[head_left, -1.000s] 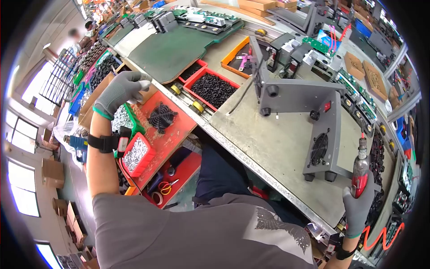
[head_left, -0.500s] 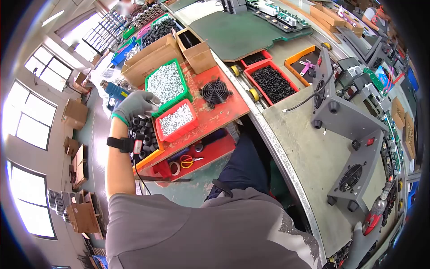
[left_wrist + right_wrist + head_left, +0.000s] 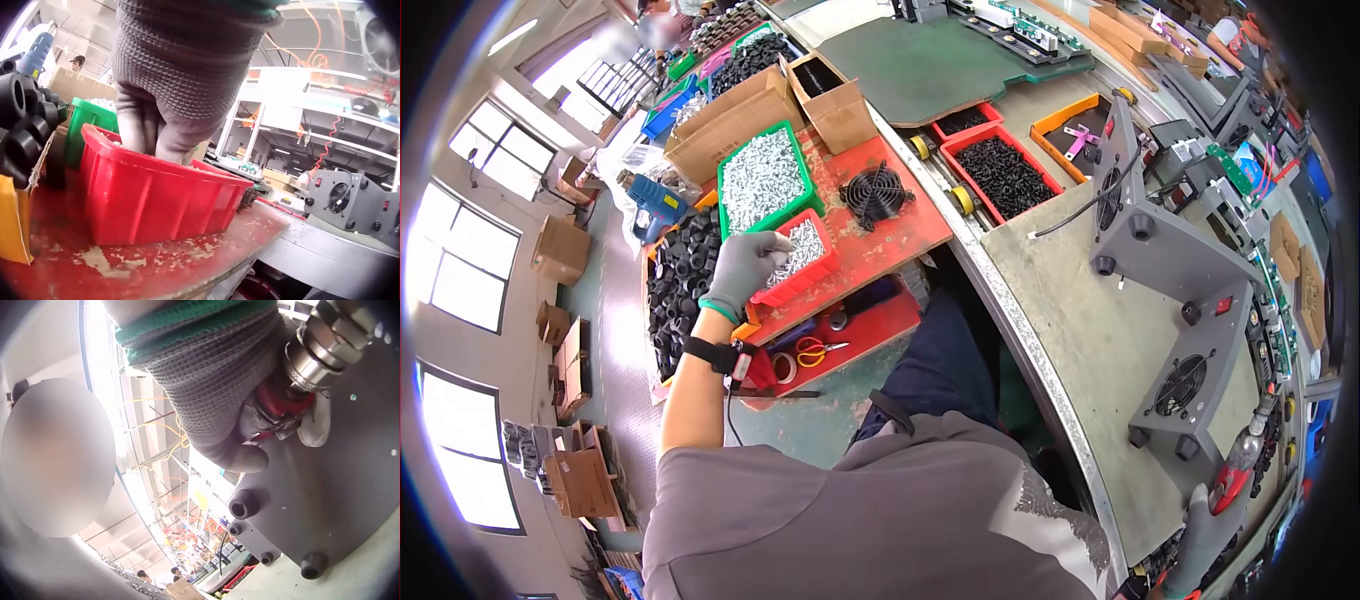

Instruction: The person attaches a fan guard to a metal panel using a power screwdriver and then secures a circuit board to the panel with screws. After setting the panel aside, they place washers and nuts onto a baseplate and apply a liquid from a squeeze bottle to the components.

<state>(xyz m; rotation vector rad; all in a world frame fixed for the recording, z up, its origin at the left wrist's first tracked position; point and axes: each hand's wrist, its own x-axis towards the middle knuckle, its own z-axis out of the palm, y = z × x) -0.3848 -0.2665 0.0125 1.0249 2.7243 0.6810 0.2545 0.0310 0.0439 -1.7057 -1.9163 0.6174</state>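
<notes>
In a grey glove, the left hand (image 3: 745, 272) reaches over the red bin (image 3: 820, 262) of small silver screws. The left wrist view shows its fingers (image 3: 140, 128) pointing down inside the red bin (image 3: 162, 203), their tips hidden by the wall; whether they pinch anything cannot be seen. At the right, the gloved right hand (image 3: 1203, 540) grips a red and silver power driver (image 3: 1238, 470) beside the grey metal chassis (image 3: 1170, 255). Up close, the right hand (image 3: 212, 394) has its fingers curled round the driver's red body (image 3: 281, 403).
A green bin (image 3: 762, 180) of silver parts stands behind the red one. Black rubber parts (image 3: 683, 285) lie at its left, near a blue heat gun (image 3: 654, 200). A black fan guard (image 3: 874, 195) lies on the red table. A red tray (image 3: 1005, 178) holds black parts.
The left hand has come down from above the bins into the red bin. The head view has swung left. The right hand keeps hold of the driver beside the chassis.
</notes>
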